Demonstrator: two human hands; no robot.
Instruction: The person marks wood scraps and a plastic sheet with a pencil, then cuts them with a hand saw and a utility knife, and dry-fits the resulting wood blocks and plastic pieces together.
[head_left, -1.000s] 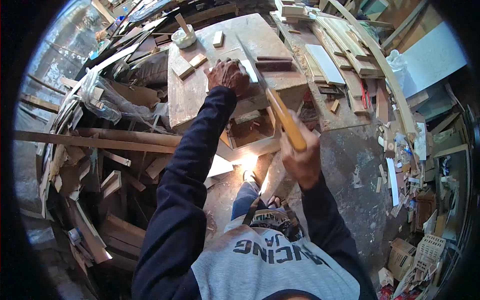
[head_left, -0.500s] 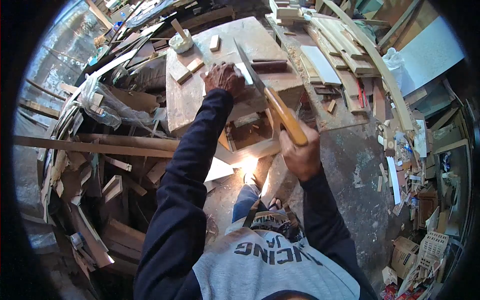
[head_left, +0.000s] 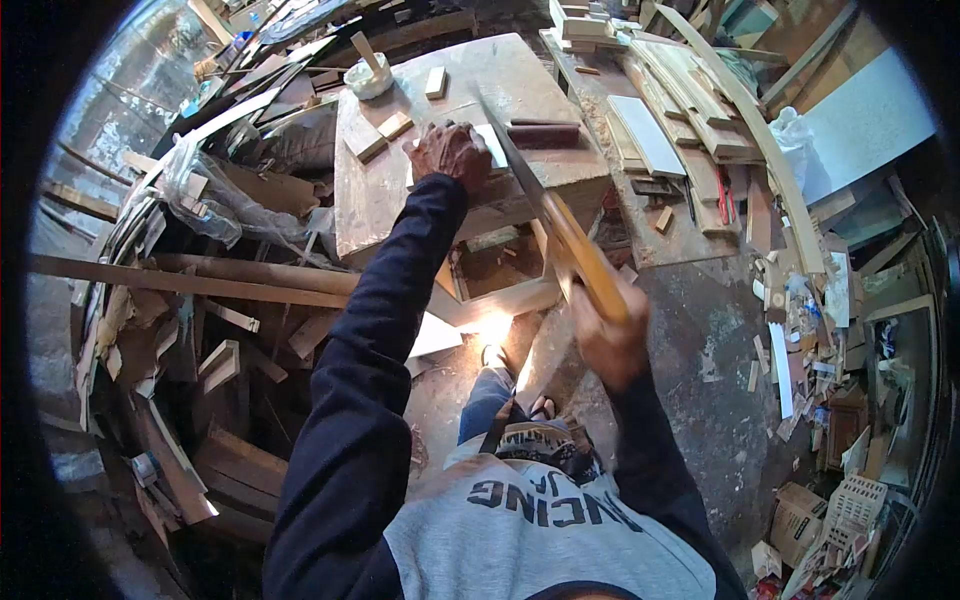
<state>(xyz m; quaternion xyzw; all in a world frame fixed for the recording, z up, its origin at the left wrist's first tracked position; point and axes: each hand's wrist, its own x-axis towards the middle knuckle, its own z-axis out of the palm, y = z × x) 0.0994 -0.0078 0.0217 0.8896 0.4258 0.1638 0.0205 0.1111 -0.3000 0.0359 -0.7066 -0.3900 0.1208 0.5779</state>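
My right hand (head_left: pixel 612 335) is wrapped round the wooden handle of a handsaw (head_left: pixel 520 170), which is smeared by motion. Its blade points away from me over the worktable (head_left: pixel 480 70), alongside a white-faced board (head_left: pixel 491 146). My left hand (head_left: pixel 448 155) presses down on that board with the fingers curled over it, and the hand hides most of the piece. Just right of the blade lies a dark brown strip (head_left: pixel 545 134). Small wood blocks (head_left: pixel 366 143) rest left of my left hand, and another block (head_left: pixel 436 82) lies farther back.
A white tub (head_left: pixel 368 78) with a stick in it stands at the table's back left. Stacked boards (head_left: pixel 690 100) cover the bench at right. A long wooden bar (head_left: pixel 190 282) juts in from the left. Scrap wood (head_left: pixel 240 465) is heaped at left, with more debris at right.
My right hand has drawn the saw back toward me and slightly right. My left hand stays on the white-faced board. The whole view has shifted slightly.
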